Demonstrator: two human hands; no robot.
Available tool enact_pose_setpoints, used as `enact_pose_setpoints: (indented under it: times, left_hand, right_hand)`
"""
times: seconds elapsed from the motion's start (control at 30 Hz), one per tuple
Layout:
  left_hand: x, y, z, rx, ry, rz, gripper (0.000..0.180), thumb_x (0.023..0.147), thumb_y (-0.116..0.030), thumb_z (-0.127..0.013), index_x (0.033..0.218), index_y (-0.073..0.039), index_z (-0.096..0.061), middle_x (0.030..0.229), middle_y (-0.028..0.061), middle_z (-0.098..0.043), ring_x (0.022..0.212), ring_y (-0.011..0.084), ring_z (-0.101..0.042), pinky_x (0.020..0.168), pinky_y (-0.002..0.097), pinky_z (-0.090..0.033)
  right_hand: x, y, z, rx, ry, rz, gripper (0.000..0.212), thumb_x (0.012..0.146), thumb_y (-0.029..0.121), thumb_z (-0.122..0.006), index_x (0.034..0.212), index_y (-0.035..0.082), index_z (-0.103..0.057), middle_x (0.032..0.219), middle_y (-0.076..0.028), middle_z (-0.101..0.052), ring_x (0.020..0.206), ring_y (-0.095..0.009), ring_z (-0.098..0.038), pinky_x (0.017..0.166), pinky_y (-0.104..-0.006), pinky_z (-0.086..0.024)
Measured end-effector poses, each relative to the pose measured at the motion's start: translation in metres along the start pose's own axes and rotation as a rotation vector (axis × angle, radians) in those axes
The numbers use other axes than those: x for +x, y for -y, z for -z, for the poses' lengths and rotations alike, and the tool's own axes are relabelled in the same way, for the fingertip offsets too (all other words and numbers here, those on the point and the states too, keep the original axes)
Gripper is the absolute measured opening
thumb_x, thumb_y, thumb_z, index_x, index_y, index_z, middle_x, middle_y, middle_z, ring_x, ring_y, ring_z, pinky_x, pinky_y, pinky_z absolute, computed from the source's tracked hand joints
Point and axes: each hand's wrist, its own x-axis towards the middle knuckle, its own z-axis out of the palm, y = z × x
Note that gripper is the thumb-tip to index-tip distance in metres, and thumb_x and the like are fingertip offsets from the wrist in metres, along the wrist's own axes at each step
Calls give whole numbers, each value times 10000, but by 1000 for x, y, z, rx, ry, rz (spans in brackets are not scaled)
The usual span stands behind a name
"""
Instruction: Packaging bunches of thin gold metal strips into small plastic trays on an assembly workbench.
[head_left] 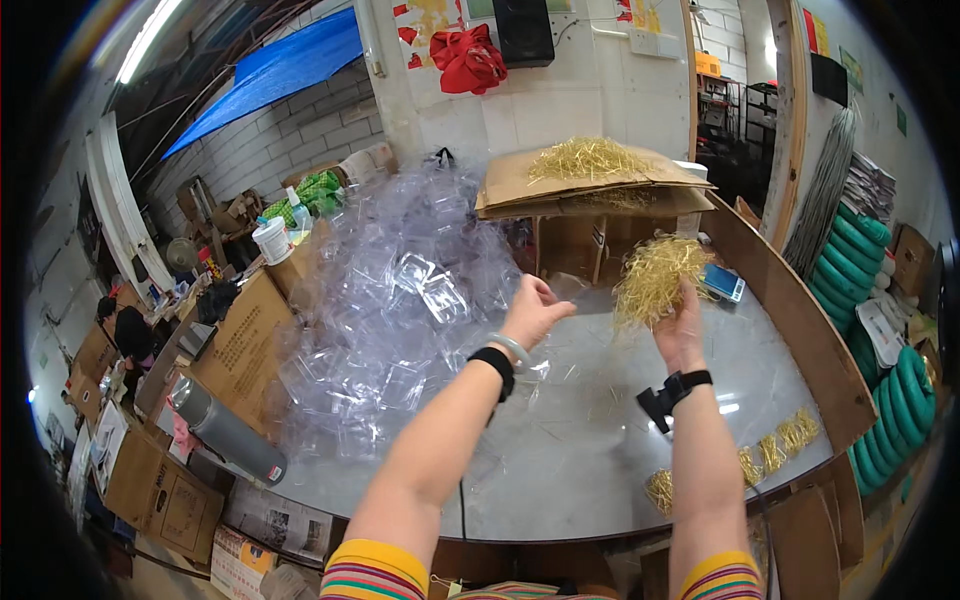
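My right hand [680,325] holds up a loose bunch of thin gold strands [652,280], its fingers mostly hidden behind it. To the left, my left hand [537,310] is raised over the grey tabletop [570,420] with fingers curled and thumb near the fingertips; whatever they may pinch is too small to make out. Beside that hand spreads a large heap of clear plastic boxes [400,300]. More gold strands [588,158] lie on flat cardboard [500,190] at the back. Several small gold bundles [772,452] sit along the front right of the table.
A cardboard wall [800,340] borders the table's right side. Behind the bunch lies a blue phone-like object [724,282]. A grey flask [225,430] stands at the left edge, next to a cardboard box [240,350]. Green coiled tubing [893,420] is stacked beyond the right wall.
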Motion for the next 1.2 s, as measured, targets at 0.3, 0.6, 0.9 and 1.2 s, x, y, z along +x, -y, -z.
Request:
enact_pose_setpoints:
  times: [0.3, 0.6, 0.9, 1.2]
  left_hand:
    - [-20, 14, 57, 891, -13, 41, 842, 706, -418, -833, 1340, 9, -481, 1249, 249, -594, 1213, 404, -562, 1015, 472, -466]
    - [-33, -47, 3, 468, 212, -292, 596, 764, -276, -777, 1287, -41, -615, 1285, 196, -611, 1210, 366, -562, 1058, 446, -437]
    - [-32, -57, -88, 346, -53, -147, 440, 775, -220, -807, 1176, -126, -654, 1202, 182, -641, 1082, 372, -639, 928, 453, -517]
    - [-36, -11, -84, 532, 290, 85, 390, 835, -266, -728, 1191, -109, -703, 1107, 190, -723, 1046, 351, -685, 909, 408, -529]
  right_hand:
    - [6, 60, 42, -297, -169, -36, 398, 849, 344, -751, 1174, 182, -587, 1114, -14, -578, 1077, -221, -540, 966, -512, -445]
    - [-16, 60, 19, -199, -157, -202, 522, 880, 382, -722, 1258, 66, -548, 1183, -112, -585, 1145, -284, -556, 1059, -568, -447]
    - [-76, 74, -13, -726, 184, -335, 531, 918, 112, -644, 1396, -30, -462, 1198, -110, -648, 1059, -209, -662, 917, -418, -578]
    - [-66, 100, 67, -1787, 302, -11, 517, 823, 202, -736, 1283, -6, -629, 1067, -194, -707, 1029, -316, -694, 905, -409, -566]
